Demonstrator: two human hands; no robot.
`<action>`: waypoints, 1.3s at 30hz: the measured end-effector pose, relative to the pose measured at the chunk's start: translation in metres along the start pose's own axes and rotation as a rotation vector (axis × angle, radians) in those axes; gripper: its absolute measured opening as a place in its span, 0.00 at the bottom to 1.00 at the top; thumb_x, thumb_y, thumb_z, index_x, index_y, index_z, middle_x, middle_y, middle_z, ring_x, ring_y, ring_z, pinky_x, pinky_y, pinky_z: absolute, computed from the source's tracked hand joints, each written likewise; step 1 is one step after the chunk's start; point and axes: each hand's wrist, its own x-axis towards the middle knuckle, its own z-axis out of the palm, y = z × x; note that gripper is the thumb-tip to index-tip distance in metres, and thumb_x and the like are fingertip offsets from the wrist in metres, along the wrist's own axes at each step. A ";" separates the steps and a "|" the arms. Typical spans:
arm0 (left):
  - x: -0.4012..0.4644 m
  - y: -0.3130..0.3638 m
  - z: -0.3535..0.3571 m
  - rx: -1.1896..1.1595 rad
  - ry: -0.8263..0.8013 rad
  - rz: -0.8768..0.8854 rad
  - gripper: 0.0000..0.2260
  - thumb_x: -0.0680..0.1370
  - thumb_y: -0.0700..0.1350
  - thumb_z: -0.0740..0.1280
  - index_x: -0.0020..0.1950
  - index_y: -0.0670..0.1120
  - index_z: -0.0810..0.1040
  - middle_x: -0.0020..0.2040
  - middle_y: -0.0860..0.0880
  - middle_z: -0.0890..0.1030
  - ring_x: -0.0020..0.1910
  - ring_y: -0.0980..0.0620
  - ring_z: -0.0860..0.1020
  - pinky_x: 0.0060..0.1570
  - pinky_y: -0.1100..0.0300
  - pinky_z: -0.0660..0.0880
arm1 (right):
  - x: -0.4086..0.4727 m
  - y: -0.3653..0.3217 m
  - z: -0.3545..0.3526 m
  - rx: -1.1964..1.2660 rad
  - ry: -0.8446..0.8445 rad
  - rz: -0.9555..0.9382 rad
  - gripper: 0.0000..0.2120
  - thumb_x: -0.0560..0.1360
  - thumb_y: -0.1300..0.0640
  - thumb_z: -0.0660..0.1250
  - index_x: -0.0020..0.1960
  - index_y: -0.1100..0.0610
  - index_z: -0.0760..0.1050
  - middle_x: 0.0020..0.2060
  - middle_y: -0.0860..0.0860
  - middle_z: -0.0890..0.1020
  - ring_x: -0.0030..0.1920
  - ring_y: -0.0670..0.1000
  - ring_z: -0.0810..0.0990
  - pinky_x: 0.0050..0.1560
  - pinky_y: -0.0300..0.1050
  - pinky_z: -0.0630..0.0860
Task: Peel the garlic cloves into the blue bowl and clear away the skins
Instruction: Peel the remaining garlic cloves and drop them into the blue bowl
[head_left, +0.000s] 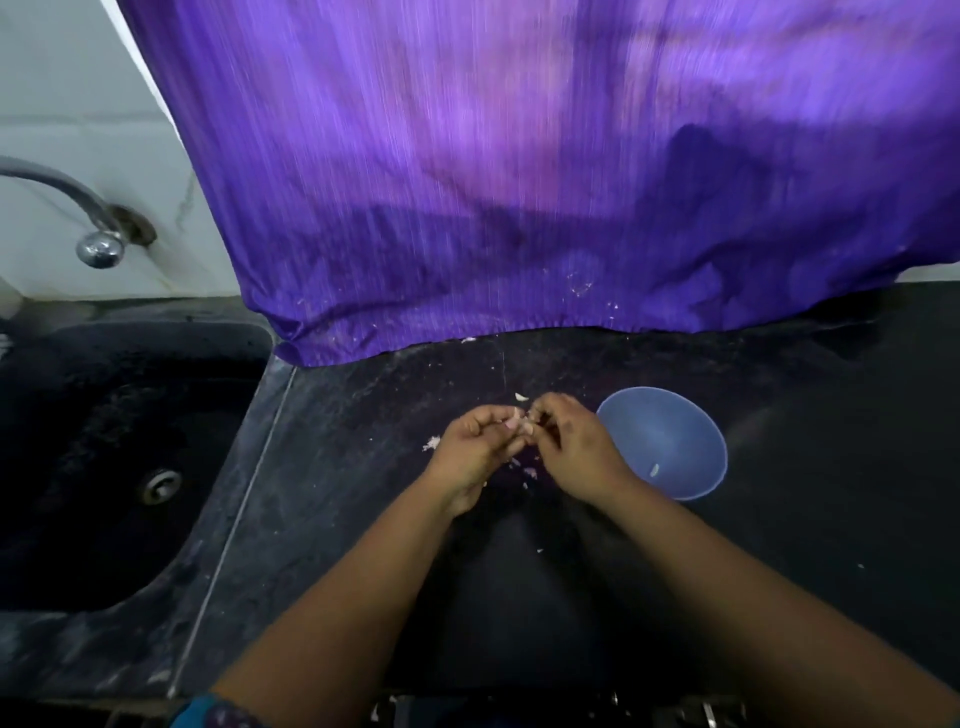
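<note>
Both hands pinch one garlic clove (519, 419) between them, left hand (475, 452) steadying, right hand (563, 441) picking; blue bowl (670, 441) sits just beside the right. Clove looks light, firm, slippery; its skin papery, best nipped at a tip.

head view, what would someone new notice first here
The big purple cloth hanging over the back of the dark counter fills the top of the view. Below it, near the middle, the left hand and right hand meet, pinching a garlic clove between their fingertips, with skin bits scattered beneath. Just to their right sits the blue bowl holding one small pale piece, and a dark sink lies at far left.
</note>
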 end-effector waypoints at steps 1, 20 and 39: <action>-0.004 0.007 0.003 -0.056 0.003 -0.031 0.06 0.80 0.32 0.60 0.52 0.37 0.77 0.40 0.46 0.84 0.41 0.54 0.83 0.43 0.66 0.79 | 0.000 -0.005 -0.006 0.034 0.004 0.033 0.03 0.76 0.63 0.67 0.46 0.56 0.74 0.43 0.49 0.75 0.44 0.52 0.77 0.42 0.39 0.68; 0.008 0.034 -0.020 0.134 0.031 0.047 0.06 0.73 0.31 0.70 0.46 0.40 0.81 0.40 0.44 0.84 0.41 0.51 0.83 0.43 0.63 0.78 | 0.035 -0.016 -0.019 0.237 -0.021 0.288 0.10 0.72 0.68 0.70 0.45 0.53 0.82 0.41 0.49 0.85 0.42 0.46 0.84 0.51 0.46 0.81; 0.004 0.027 -0.015 0.255 0.033 0.153 0.06 0.72 0.34 0.73 0.48 0.38 0.83 0.41 0.42 0.85 0.41 0.51 0.82 0.44 0.62 0.78 | 0.029 -0.022 -0.017 0.245 0.044 0.200 0.06 0.70 0.57 0.76 0.41 0.50 0.80 0.37 0.47 0.84 0.39 0.46 0.83 0.45 0.44 0.81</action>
